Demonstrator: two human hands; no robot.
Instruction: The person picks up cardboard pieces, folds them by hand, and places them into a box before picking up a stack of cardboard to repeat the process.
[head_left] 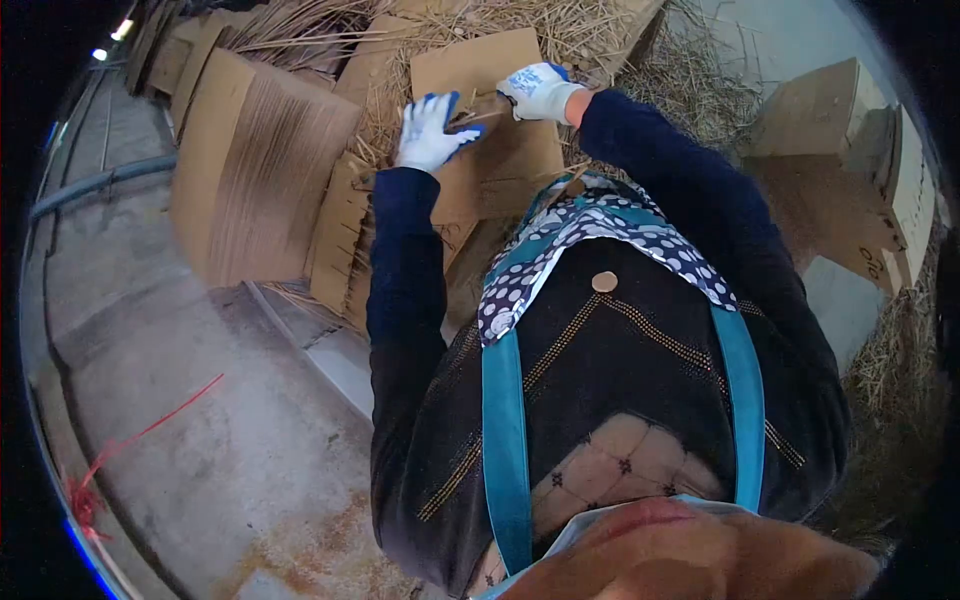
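Both hands wear white gloves with blue fingertips. My left hand is open over the cardboard, its fingers spread and the thumb pointing right. Closed fingers on my right hand meet the end of a thin brown strip, which reaches toward my left thumb. What exactly the strip is, I cannot tell. Below and behind the hands lies a flat cardboard sheet, with more cardboard nearer my body.
A tall stack of cardboard sheets stands to the left. Straw-like strips are heaped at the back and right. Cardboard boxes sit on the right. Red twine lies on the concrete floor, near a blue pipe.
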